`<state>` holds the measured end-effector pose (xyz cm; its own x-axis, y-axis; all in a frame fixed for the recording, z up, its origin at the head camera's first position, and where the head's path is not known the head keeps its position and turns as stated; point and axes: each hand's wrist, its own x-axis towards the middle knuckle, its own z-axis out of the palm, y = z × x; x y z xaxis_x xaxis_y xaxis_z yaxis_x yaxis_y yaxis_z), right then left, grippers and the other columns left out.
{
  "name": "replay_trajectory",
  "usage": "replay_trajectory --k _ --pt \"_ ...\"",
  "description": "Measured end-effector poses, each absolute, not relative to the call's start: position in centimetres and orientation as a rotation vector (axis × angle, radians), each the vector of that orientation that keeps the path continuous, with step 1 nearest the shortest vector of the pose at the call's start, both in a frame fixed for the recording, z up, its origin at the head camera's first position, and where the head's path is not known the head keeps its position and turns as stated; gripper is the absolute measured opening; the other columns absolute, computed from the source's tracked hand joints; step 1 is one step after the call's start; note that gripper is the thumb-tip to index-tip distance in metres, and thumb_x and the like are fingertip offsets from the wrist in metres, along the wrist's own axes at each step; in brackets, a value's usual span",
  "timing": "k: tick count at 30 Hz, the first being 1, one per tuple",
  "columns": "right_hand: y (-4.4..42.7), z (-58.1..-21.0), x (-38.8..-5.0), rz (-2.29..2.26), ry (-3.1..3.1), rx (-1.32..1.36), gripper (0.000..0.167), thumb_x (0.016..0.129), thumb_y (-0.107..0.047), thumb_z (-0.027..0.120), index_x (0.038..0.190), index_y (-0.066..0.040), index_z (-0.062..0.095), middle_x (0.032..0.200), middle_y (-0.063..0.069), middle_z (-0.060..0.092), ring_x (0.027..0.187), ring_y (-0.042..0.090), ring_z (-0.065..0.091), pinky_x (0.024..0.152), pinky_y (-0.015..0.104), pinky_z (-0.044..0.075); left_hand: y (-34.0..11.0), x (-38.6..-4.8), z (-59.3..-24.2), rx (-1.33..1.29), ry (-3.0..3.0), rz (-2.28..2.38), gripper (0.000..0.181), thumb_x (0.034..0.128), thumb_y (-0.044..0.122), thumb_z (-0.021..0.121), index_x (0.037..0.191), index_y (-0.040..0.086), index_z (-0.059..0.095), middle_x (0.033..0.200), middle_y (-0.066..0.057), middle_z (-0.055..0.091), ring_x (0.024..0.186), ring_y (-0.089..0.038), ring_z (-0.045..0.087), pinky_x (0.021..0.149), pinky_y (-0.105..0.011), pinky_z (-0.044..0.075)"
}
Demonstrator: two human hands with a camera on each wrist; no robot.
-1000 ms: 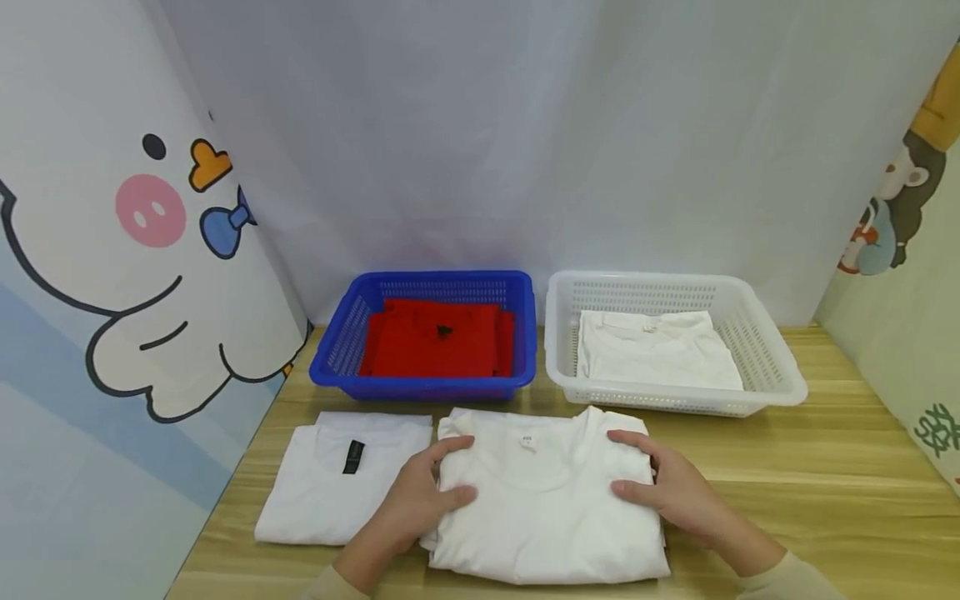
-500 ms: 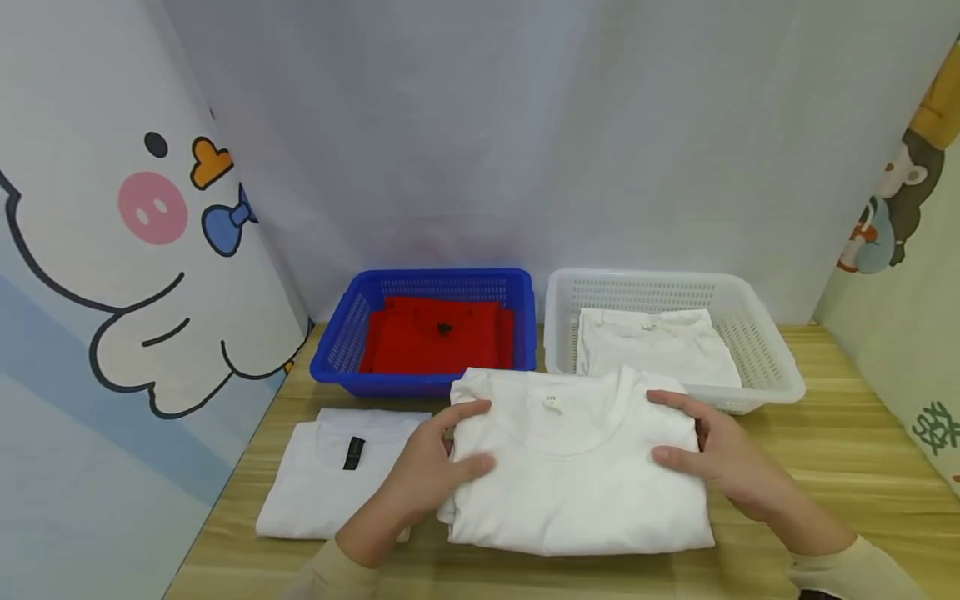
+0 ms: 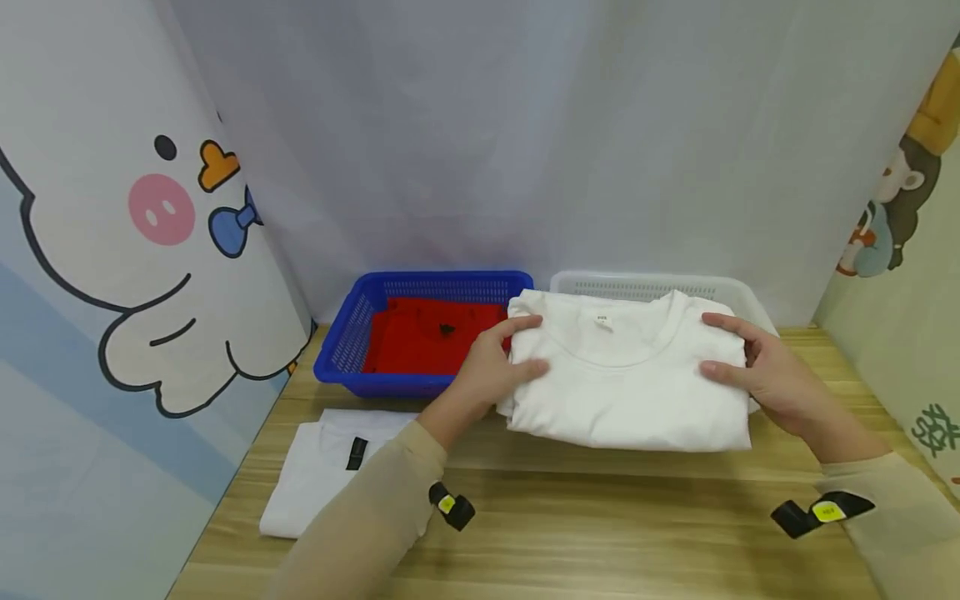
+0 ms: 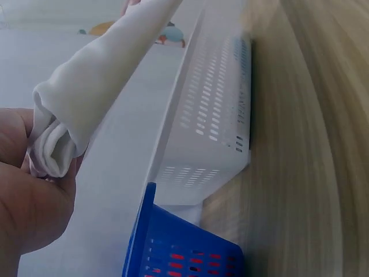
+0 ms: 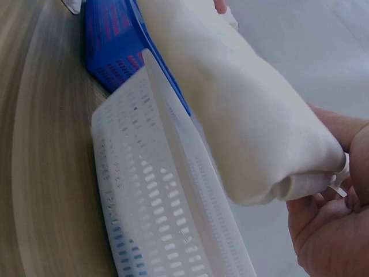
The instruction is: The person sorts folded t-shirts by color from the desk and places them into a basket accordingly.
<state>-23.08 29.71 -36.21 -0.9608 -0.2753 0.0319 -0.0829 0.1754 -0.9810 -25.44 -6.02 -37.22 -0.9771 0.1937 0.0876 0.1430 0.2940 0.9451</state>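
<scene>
A folded white shirt with a small neck label is held up level in the head view, overlapping the white basket. My left hand grips its left edge, thumb on top and other fingers partly beneath. The right hand pinches the opposite edge the same way. Seen from the left wrist, the shirt's folded end lies in the left hand, above the basket's rim level. In the right wrist view the right hand holds the other end. What the basket contains is hidden.
A blue basket with folded red shirts stands left of the white one. Nearer on the wooden table lies another folded white shirt with a black label, partly behind the left sleeve. A curtain hangs behind the baskets.
Both hands have lifted the white shirt off the table and moved it forward and right, from beside the black-labelled shirt to over the white basket. The baskets have stayed put.
</scene>
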Motion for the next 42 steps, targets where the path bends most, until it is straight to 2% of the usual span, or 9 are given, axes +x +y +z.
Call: replay_trajectory --k 6,11,14,19,28,32,35,38,42 --pt "31.8 -35.8 -26.1 -2.017 2.183 -0.375 0.064 0.092 0.002 0.061 0.148 -0.015 0.035 0.13 0.001 0.036 0.101 0.006 0.054 0.075 0.023 0.054 -3.4 -28.7 -36.5 0.307 2.511 1.792 0.059 0.0793 0.013 0.08 0.132 0.031 0.059 0.144 -0.001 0.044 0.123 -0.02 0.047 0.091 -0.037 0.051" --pt "32.9 -35.5 -28.1 -1.877 2.307 -0.226 0.07 0.094 -0.011 0.063 0.153 -0.019 0.026 0.153 0.008 0.015 0.102 0.004 0.05 0.076 0.021 0.053 -1.4 -31.3 -36.9 0.301 2.51 1.815 0.06 0.0785 0.011 0.08 0.131 0.032 0.06 0.143 -0.002 0.046 0.121 -0.019 0.05 0.087 -0.035 0.052" --pt "33.4 -35.5 -29.3 -1.765 2.375 -0.139 0.076 0.093 -0.02 0.065 0.155 -0.023 0.021 0.159 0.011 0.003 0.103 0.003 0.048 0.077 0.021 0.052 -0.3 -32.6 -37.3 0.285 2.528 1.826 0.059 0.0782 0.009 0.079 0.131 0.029 0.061 0.142 -0.003 0.048 0.123 -0.018 0.048 0.091 -0.033 0.05" --pt "33.9 -35.6 -30.9 -1.71 2.389 -0.071 0.081 0.091 -0.028 0.068 0.155 -0.027 0.019 0.16 0.013 0.005 0.102 0.002 0.049 0.078 0.022 0.052 1.1 -34.0 -38.0 0.184 2.506 1.864 0.059 0.0783 0.006 0.078 0.131 0.028 0.061 0.142 -0.001 0.048 0.126 -0.017 0.045 0.096 -0.036 0.047" --pt "35.0 -35.2 -31.9 -1.736 2.395 -0.037 0.081 0.091 -0.028 0.068 0.155 -0.028 0.019 0.161 0.002 0.0 0.103 -0.001 0.047 0.079 0.019 0.051 2.7 -34.9 -38.6 0.136 2.494 1.891 0.06 0.0777 0.005 0.078 0.131 0.027 0.06 0.141 -0.003 0.048 0.127 -0.016 0.044 0.102 -0.035 0.042" --pt "35.4 -35.5 -32.4 -1.693 2.426 -0.046 0.084 0.09 -0.03 0.069 0.155 -0.027 0.017 0.161 0.008 -0.001 0.114 0.01 0.043 0.08 0.018 0.05 3.1 -35.4 -39.1 0.16 2.493 1.902 0.061 0.0779 0.004 0.078 0.132 0.024 0.059 0.142 -0.004 0.048 0.129 -0.016 0.043 0.104 -0.034 0.04" --pt "35.9 -36.3 -32.6 -1.634 2.493 -0.081 0.085 0.089 -0.031 0.07 0.155 -0.028 0.017 0.16 0.014 -0.001 0.129 0.025 0.032 0.082 0.017 0.048 3.4 -35.5 -39.9 0.21 2.486 1.898 0.062 0.0794 0.005 0.077 0.135 0.023 0.057 0.143 -0.004 0.047 0.13 -0.016 0.041 0.104 -0.033 0.039" --pt "36.4 -37.2 -32.6 -1.563 2.572 -0.111 0.086 0.088 -0.033 0.07 0.155 -0.033 0.016 0.159 0.018 0.0 0.139 0.036 0.019 0.098 0.032 0.043 3.9 -35.5 -40.5 0.263 2.505 1.865 0.062 0.0807 0.008 0.078 0.137 0.024 0.056 0.144 -0.001 0.047 0.133 -0.014 0.039 0.106 -0.031 0.037" --pt "36.5 -37.8 -32.6 -1.526 2.626 -0.135 0.086 0.087 -0.034 0.071 0.154 -0.035 0.016 0.159 0.02 0.0 0.142 0.043 0.007 0.108 0.059 0.023 4.3 -35.7 -40.9 0.303 2.539 1.833 0.063 0.0808 0.01 0.078 0.138 0.023 0.055 0.144 0.005 0.047 0.136 -0.012 0.035 0.109 -0.03 0.032"
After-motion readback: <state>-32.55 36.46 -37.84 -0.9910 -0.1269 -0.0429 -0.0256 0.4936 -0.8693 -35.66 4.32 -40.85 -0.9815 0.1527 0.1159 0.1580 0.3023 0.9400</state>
